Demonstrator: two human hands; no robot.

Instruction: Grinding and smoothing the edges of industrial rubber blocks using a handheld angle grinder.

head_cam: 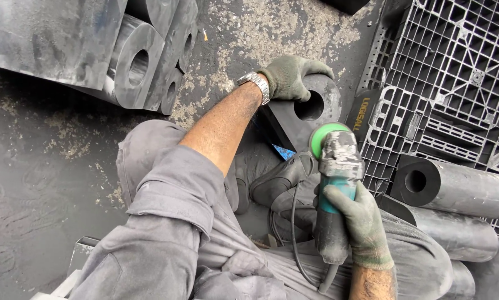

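Several dark blocks with round holes (135,66) are stacked at the upper left. A black plastic pallet (449,66) is seen at right, with grey tubes (460,189) beside it.

Grimy workshop floor under flat, even light

The dark concrete floor (49,166) is smeared with pale dust patches and faint tread marks at the left. Black rubber blocks with round holes (138,66) are stacked at upper left. A black plastic pallet (455,72) fills the upper right, with dark hollow rubber cylinders (455,186) lying at its lower edge.
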